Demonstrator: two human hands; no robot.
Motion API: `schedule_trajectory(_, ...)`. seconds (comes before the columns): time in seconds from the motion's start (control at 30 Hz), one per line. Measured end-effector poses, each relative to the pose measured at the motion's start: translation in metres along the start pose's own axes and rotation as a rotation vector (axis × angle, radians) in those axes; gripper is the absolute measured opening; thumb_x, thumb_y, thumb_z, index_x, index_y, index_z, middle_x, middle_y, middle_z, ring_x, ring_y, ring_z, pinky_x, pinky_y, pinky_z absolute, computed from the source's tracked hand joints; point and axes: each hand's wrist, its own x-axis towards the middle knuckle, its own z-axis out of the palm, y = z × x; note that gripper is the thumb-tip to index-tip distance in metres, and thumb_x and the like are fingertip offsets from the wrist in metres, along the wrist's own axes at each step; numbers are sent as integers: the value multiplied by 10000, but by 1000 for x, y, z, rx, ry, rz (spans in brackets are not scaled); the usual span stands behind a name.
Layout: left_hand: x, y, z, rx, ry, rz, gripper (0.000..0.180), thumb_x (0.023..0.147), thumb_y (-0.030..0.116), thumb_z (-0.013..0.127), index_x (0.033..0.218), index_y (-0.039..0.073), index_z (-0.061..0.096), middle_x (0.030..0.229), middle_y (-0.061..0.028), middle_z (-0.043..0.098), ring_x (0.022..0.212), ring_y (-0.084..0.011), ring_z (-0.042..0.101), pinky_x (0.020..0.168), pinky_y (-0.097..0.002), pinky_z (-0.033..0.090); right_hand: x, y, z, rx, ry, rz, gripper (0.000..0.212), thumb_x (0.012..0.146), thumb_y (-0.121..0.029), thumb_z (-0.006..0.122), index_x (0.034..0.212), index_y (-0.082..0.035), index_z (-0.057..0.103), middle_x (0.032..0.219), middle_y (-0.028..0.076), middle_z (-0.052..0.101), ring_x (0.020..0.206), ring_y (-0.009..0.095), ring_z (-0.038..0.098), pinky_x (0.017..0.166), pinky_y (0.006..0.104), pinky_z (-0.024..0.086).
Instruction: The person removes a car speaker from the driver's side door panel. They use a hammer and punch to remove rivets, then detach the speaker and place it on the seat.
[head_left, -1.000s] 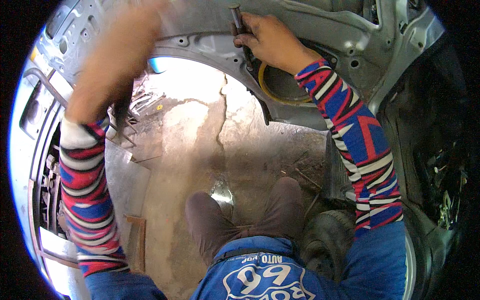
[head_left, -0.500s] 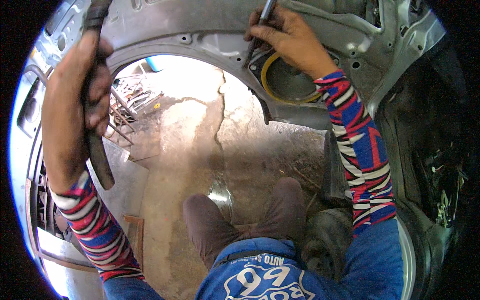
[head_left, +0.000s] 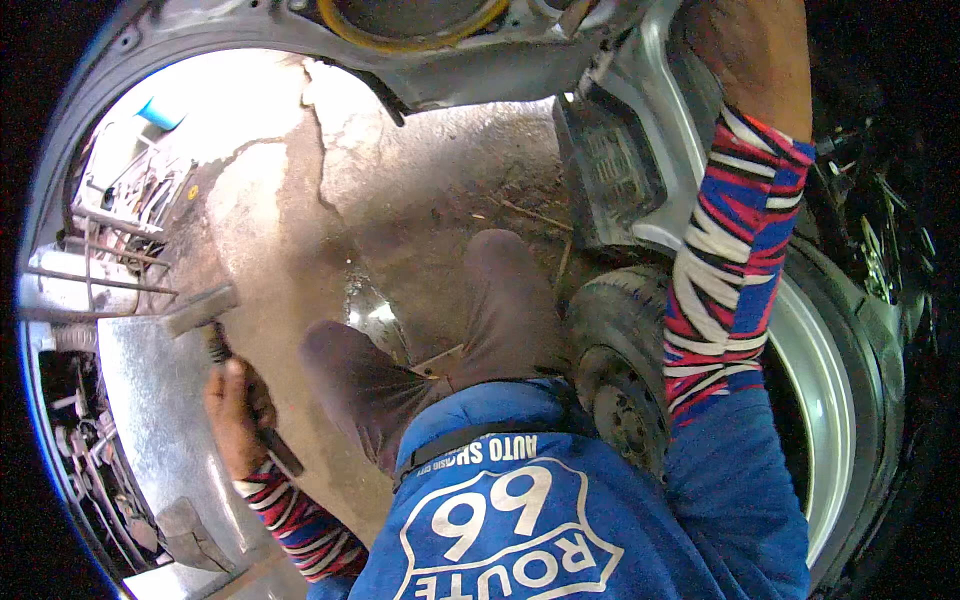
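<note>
1. Cracked concrete floor (head_left: 290,230) ran under the person, sunlit at upper left, with a grey sheet-metal car panel (head_left: 450,60) arching across the top of the view.
2. Left hand (head_left: 232,415) was low at the left, fingers wrapped tight round the dark handle of a flat-headed metal hammer (head_left: 205,320); the hammer head stuck up above the fist, clear of the panel.
3. Right hand (head_left: 745,45) was raised at the top right against the panel; grip cut off by the frame edge, so I couldn't tell if it was closed.
4. Both forearms wore red, white and blue striped sleeves (head_left: 730,260).
5. Black rubber tyre (head_left: 620,370) sat just beside the right knee, below the right arm.
</note>
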Motion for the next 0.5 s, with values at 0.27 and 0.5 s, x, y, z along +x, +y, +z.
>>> schedule_trajectory(0.27, 8, -38, 39, 354, -165, -138, 294, 1001, 336, 580, 851, 90, 525, 646, 31, 486, 504, -58, 444, 425, -235, 354, -50, -2, -26, -2, 257, 274, 305, 914, -209, 699, 1097, 8, 588, 845, 116, 684, 760, 231, 709, 683, 364, 601)
schedule_trajectory(0.5, 7, -29, 51, 529, -272, -93, 251, 989, 291, 594, 888, 64, 559, 647, 40, 477, 520, -54, 437, 431, -248, 345, -82, 0, -27, -100, 375, 449, 235, 917, -163, 677, 1075, -1, 611, 826, 69, 661, 757, 175, 673, 688, 316, 563)
